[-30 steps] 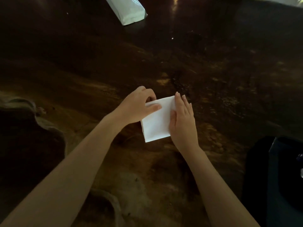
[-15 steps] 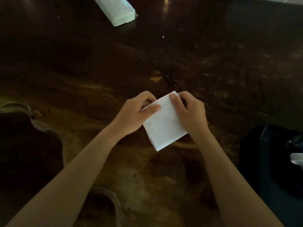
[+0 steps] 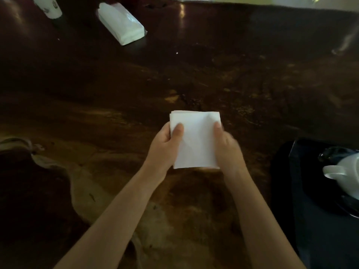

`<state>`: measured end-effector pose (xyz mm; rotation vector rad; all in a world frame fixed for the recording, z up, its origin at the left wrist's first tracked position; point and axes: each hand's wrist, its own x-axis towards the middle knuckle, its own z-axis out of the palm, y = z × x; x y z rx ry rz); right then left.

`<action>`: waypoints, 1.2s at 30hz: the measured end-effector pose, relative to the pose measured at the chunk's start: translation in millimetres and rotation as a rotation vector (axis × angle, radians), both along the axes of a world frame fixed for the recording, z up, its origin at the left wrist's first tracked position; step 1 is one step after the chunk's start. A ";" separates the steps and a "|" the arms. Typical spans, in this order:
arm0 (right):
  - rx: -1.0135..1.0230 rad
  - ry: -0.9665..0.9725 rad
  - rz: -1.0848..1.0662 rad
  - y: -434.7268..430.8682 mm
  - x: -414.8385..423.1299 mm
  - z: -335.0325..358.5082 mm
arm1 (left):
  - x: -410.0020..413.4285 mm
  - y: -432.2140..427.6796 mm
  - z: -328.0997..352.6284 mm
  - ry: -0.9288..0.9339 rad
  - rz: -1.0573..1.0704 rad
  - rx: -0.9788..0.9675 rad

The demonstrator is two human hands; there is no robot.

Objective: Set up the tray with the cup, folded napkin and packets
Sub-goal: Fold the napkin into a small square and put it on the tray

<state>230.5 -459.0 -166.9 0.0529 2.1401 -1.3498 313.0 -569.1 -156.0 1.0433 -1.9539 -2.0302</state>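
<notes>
Head view: left hand (image 3: 165,144) and right hand (image 3: 226,146) pinch the folded napkin (image 3: 196,140) closed-fingered above the table (image 3: 252,84). Risk: releasing one side may unfold it before reaching the tray (image 3: 303,191).

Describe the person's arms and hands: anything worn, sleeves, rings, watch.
Both forearms are bare for as far as they show; no sleeve is in view. The left hand and right hand wear no gloves, and no ring, watch or bracelet is visible. The right hand's fingers are motion-blurred, so small details are unclear.

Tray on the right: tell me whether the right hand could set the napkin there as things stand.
Probably yes: the right hand holds the napkin, with only bare table between it and the tray.
</notes>
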 end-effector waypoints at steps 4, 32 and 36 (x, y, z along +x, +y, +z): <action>-0.004 0.199 0.057 7.2 18.8 -3.8 | -0.1 23.5 -11.4 -0.023 0.175 -0.097; -0.171 0.201 -0.137 52.9 28.3 44.9 | -6.8 56.6 41.7 -0.017 -0.005 -0.224; -0.243 0.314 -0.252 64.7 24.6 70.9 | -21.9 70.2 69.6 0.038 -0.022 -0.273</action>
